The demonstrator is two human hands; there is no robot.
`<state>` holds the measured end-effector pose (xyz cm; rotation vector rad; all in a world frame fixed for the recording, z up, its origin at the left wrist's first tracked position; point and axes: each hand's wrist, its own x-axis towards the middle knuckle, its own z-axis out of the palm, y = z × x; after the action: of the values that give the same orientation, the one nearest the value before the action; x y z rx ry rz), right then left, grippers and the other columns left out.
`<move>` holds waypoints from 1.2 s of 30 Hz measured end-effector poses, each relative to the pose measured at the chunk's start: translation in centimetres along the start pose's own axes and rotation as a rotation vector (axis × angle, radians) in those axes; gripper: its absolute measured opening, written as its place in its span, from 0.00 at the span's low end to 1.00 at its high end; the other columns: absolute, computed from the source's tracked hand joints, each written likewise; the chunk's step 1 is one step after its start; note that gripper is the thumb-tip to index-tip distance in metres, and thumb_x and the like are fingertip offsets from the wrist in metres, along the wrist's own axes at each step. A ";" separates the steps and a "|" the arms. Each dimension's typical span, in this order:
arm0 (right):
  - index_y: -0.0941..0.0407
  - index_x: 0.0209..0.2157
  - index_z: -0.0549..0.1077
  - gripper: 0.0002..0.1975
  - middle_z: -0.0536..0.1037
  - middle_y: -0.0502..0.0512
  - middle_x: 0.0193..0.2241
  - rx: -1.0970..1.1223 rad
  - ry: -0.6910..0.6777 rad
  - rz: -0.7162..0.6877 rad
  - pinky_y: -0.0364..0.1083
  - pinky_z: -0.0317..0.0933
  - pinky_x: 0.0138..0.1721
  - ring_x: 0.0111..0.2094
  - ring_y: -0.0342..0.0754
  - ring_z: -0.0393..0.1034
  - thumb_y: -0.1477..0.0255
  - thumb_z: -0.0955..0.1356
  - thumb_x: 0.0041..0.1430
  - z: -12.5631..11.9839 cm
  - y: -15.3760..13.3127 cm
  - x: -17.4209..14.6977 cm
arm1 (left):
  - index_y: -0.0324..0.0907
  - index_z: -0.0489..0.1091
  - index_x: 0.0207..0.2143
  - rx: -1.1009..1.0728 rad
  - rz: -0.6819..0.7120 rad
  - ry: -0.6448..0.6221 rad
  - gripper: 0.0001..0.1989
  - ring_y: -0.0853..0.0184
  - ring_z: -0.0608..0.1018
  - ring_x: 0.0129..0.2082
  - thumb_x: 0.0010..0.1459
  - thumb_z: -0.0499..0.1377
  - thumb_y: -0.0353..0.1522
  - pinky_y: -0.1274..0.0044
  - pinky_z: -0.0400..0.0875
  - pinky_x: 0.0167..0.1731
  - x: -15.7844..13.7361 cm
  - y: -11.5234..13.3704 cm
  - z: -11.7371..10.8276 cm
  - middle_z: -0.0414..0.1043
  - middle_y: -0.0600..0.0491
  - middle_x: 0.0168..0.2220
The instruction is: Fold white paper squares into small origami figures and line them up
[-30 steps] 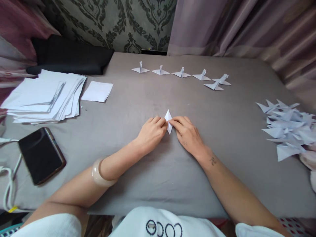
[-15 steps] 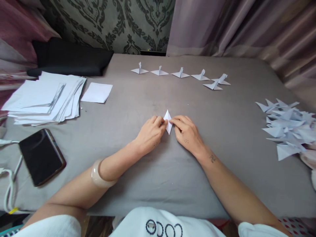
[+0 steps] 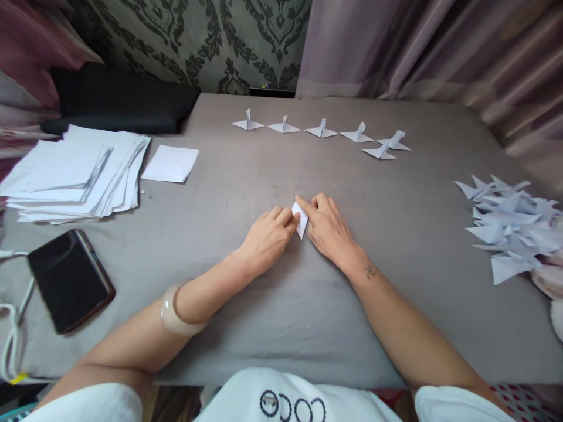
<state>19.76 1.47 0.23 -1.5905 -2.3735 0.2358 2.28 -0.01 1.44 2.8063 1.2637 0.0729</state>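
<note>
A small piece of folded white paper (image 3: 301, 225), narrow and pointed at its lower end, lies on the grey cloth in front of me. My left hand (image 3: 270, 237) has its fingers curled together and grips the paper's left edge. From the right, my right hand (image 3: 329, 228) presses its index finger on the paper's upper tip while its other fingers are bent. The right thumb is mostly hidden. Both hands rest low on the table, partly covering the paper.
Several folded paper birds (image 3: 322, 130) stand in a row at the back. More folded pieces (image 3: 519, 225) are heaped at right. At left are stacked paper sheets (image 3: 79, 170), a small square stack (image 3: 171, 164), a phone (image 3: 70, 281), a white cable (image 3: 15, 334) and black cloth (image 3: 123, 99).
My right hand has shifted up, its index finger moving from the paper's right side to its upper tip. The left hand stays in place, holding the paper.
</note>
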 end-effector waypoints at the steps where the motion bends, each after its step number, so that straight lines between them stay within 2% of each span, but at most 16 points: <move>1: 0.52 0.58 0.66 0.24 0.67 0.61 0.40 0.033 0.013 0.006 0.49 0.61 0.38 0.39 0.52 0.61 0.78 0.57 0.61 0.0 0.2 -0.1 | 0.34 0.61 0.55 0.001 0.003 0.006 0.19 0.59 0.68 0.41 0.62 0.45 0.24 0.69 0.66 0.38 0.0 0.0 0.0 0.67 0.43 0.43; 6: 0.50 0.54 0.69 0.26 0.70 0.58 0.43 0.208 0.061 -0.055 0.49 0.61 0.45 0.43 0.50 0.63 0.82 0.56 0.59 -0.6 0.6 -1.7 | 0.33 0.62 0.55 0.011 0.014 0.020 0.19 0.59 0.68 0.40 0.62 0.46 0.24 0.70 0.67 0.38 0.1 0.0 0.2 0.68 0.43 0.42; 11: 0.49 0.51 0.73 0.24 0.72 0.58 0.45 0.121 0.031 -0.074 0.51 0.63 0.44 0.44 0.52 0.63 0.82 0.57 0.60 -1.0 0.4 -2.6 | 0.34 0.67 0.49 -0.054 -0.009 0.087 0.18 0.61 0.69 0.39 0.61 0.45 0.23 0.70 0.69 0.40 -0.1 -0.3 0.2 0.69 0.43 0.40; 17: 0.50 0.49 0.74 0.24 0.73 0.57 0.46 0.123 0.037 -0.100 0.50 0.63 0.45 0.44 0.51 0.65 0.83 0.57 0.59 -1.2 0.8 -2.6 | 0.38 0.72 0.43 -0.177 -0.046 0.141 0.16 0.62 0.72 0.42 0.60 0.47 0.23 0.73 0.71 0.39 -0.7 -0.9 -0.1 0.72 0.45 0.43; 20: 0.52 0.48 0.75 0.23 0.73 0.56 0.47 0.142 0.052 -0.095 0.50 0.64 0.46 0.46 0.51 0.65 0.83 0.58 0.59 -1.2 0.9 -2.8 | 0.38 0.73 0.40 -0.283 -0.073 0.204 0.15 0.61 0.74 0.41 0.57 0.49 0.24 0.72 0.71 0.38 -0.6 -1.0 0.0 0.73 0.46 0.42; 23: 0.52 0.46 0.75 0.22 0.74 0.56 0.47 0.145 0.079 -0.086 0.51 0.64 0.46 0.47 0.52 0.65 0.82 0.59 0.57 -1.1 0.7 -2.9 | 0.38 0.73 0.37 -0.484 -0.155 0.285 0.12 0.66 0.75 0.36 0.55 0.51 0.24 0.75 0.71 0.37 -0.2 -1.2 0.1 0.73 0.47 0.41; 27: 0.53 0.43 0.76 0.20 0.75 0.57 0.45 0.158 0.121 -0.060 0.51 0.64 0.45 0.45 0.52 0.66 0.82 0.61 0.54 -1.0 0.3 -2.7 | 0.38 0.71 0.36 -0.640 -0.283 0.352 0.08 0.70 0.73 0.30 0.56 0.56 0.32 0.76 0.71 0.34 0.4 -1.3 0.4 0.69 0.47 0.41; 31: 0.53 0.38 0.77 0.17 0.76 0.56 0.43 0.231 0.168 -0.015 0.51 0.64 0.44 0.45 0.52 0.67 0.80 0.61 0.53 -0.9 0.0 -2.4 | 0.38 0.71 0.31 -0.713 -0.352 0.316 0.07 0.70 0.71 0.31 0.53 0.60 0.33 0.74 0.70 0.35 1.0 -1.2 0.7 0.67 0.47 0.39; 34: 0.54 0.37 0.76 0.13 0.77 0.56 0.40 0.395 0.196 0.078 0.51 0.64 0.44 0.42 0.50 0.70 0.79 0.63 0.53 -0.8 0.1 -2.0 | 0.38 0.71 0.28 -0.855 -0.403 0.319 0.07 0.70 0.71 0.32 0.50 0.62 0.33 0.74 0.69 0.36 1.4 -1.3 0.9 0.67 0.49 0.38; 36: 0.55 0.42 0.74 0.14 0.78 0.56 0.40 0.573 0.201 0.177 0.49 0.65 0.40 0.38 0.47 0.71 0.75 0.65 0.53 -0.9 0.1 -1.7 | 0.38 0.71 0.27 -1.025 -0.417 0.314 0.09 0.71 0.71 0.30 0.50 0.62 0.36 0.76 0.68 0.33 1.5 -1.3 0.8 0.69 0.50 0.35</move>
<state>20.75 -0.10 0.80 -1.4529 -1.7927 0.6862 2.34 1.92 0.60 1.6723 1.3011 0.8749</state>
